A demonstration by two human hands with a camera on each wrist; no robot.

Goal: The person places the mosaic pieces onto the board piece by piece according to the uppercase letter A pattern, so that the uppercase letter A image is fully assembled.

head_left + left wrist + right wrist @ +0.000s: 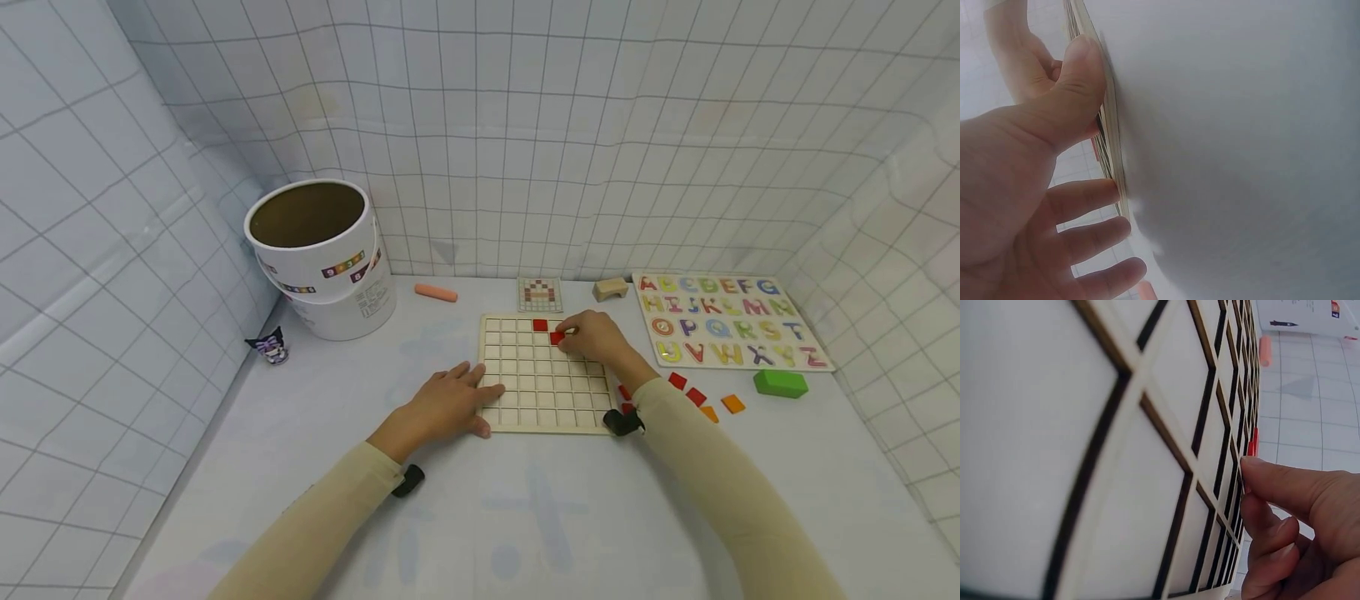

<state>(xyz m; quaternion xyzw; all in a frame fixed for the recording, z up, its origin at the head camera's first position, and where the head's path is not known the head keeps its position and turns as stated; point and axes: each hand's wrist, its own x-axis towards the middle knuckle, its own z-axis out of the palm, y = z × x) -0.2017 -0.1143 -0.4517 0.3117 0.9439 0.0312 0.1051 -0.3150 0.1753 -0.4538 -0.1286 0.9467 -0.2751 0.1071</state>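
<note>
A pale wooden grid board [536, 379] lies flat on the table. Along its left edge rests my left hand [446, 406], fingers spread and straight; the left wrist view has the thumb [1082, 69] against the board's side. Near the top right of the grid, my right hand [596, 340] pinches a red square tile [557, 338] between thumb and fingertips. Another red tile [540, 325] sits in a top-row cell, just up and left of it. In the right wrist view the fingertips are right at the grid's surface and partly hide the red [1252, 449].
Behind the board lies a small pattern card [539, 295], beside a wooden arch block [610, 289]. At right are an alphabet board [723, 321], loose red tiles [696, 397], orange tiles [733, 404] and a green block [780, 383]. A bucket [337, 308], figurine [270, 346] and orange stick [436, 292] stand leftward.
</note>
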